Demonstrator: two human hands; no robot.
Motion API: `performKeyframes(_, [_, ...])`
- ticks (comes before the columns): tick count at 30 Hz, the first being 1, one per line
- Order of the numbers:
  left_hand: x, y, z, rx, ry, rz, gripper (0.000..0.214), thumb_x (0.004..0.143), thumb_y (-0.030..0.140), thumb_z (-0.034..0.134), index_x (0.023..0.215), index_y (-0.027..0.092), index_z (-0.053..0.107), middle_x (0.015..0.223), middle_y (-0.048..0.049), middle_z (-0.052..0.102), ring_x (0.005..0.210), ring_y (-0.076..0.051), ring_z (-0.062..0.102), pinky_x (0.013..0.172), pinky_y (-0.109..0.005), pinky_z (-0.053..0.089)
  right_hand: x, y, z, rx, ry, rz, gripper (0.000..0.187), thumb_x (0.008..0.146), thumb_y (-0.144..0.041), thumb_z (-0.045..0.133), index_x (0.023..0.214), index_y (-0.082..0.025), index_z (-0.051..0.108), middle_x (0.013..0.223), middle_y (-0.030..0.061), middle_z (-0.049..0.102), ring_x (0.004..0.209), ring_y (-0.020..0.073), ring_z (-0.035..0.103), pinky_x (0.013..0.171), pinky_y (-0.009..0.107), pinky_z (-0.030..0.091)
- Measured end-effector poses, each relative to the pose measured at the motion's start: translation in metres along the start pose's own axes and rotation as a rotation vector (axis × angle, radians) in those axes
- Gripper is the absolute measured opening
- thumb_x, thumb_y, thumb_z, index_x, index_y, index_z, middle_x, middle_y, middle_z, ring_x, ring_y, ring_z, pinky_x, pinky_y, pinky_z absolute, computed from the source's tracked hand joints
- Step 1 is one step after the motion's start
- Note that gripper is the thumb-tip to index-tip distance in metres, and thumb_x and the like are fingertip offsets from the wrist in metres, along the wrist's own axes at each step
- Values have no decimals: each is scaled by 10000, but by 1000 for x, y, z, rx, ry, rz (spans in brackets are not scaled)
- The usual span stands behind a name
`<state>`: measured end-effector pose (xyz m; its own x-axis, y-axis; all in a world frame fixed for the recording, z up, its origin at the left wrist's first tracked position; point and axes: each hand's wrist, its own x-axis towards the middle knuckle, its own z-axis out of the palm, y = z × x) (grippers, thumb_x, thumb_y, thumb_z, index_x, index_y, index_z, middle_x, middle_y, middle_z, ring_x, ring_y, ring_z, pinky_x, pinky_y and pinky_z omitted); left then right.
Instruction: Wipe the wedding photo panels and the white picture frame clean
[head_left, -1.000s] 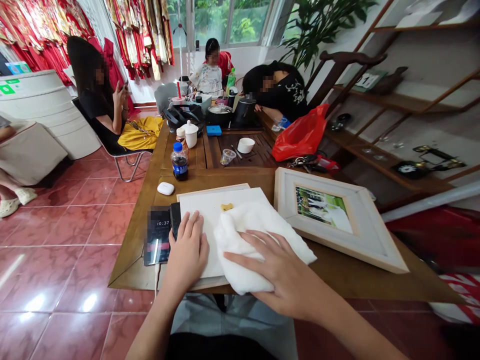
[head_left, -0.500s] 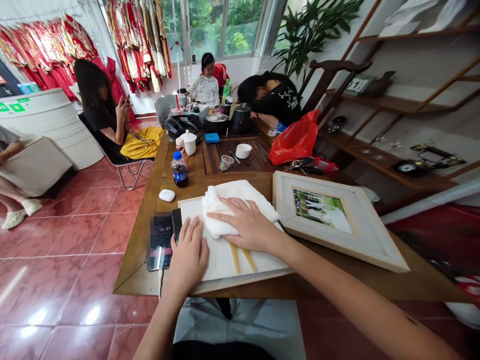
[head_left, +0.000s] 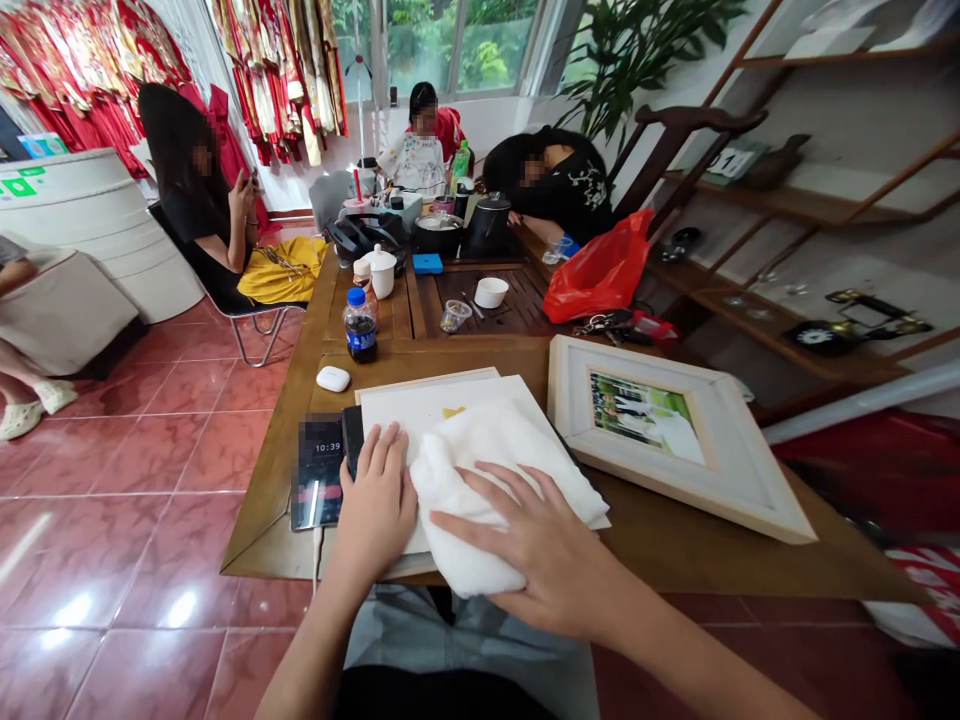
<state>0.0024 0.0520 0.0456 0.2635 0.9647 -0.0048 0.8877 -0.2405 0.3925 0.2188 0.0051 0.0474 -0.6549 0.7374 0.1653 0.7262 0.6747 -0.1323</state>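
Observation:
My right hand [head_left: 536, 535] presses down on a folded white towel [head_left: 469, 450], its fingers curved over the cloth near the table's front edge. Under the towel lies a flat white board [head_left: 390, 400], with a small tip of a yellow shape [head_left: 453, 412] showing above the cloth; the rest of that shape is covered. My left hand [head_left: 379, 500] rests flat on the board's left side, fingers stretched out, and holds nothing. A black object [head_left: 351, 440] is partly hidden beside its fingers. Close by on the left lies a phone [head_left: 319, 470] with a cable plugged in.
A framed photo [head_left: 739, 470] lies to the right on the wooden table [head_left: 277, 500]. Farther back are a white earbud case [head_left: 333, 378], a cola bottle [head_left: 361, 328], a white bowl [head_left: 491, 292] and a red plastic bag [head_left: 600, 270]. Several people sit around.
My right hand has moved the towel toward me and slightly right, over the board's front part. The yellow shape's lower ends are now covered and its top tip shows. My left hand stays put.

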Motion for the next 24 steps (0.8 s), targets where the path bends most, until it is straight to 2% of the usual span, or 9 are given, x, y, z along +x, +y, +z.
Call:
performKeyframes(8, [1,-4,4,-20,38,25,455,1023,202,360,1465,227,467,1645,-125,385,1563,-278,265,1154,-659,351,48,21,-3,-46,-26,133,673,858,-421,714,1499,-384,512,1559,173,445,1347,424,426,1016,619,351])
performKeyframes(11, [1,-7,6,-40,46,30,453,1039,209,328,1474,223,450,1646,-126,382,1565,-267,259,1159,-662,337,56,25,-1,-67,-8,157,646,883,-430,692,1502,-376,511,1571,176,432,1364,429,408,1030,626,337])
performKeyframes(17, [0,-8,9,-56,38,12,530,985,94,306,1477,230,446,1659,-100,365,1571,-241,246,1185,-655,298,37,11,0,-3,-10,154,654,865,-401,698,1494,-387,518,1570,168,429,1392,433,374,1060,632,297])
performKeyframes(24, [-1,-5,0,-79,-6,2,516,1011,147,309,1510,220,418,1674,-107,329,1581,-255,217,1184,-669,284,14,-18,7,-1,34,80,703,857,-431,656,1530,-393,458,1555,148,447,1375,433,365,1077,644,219])
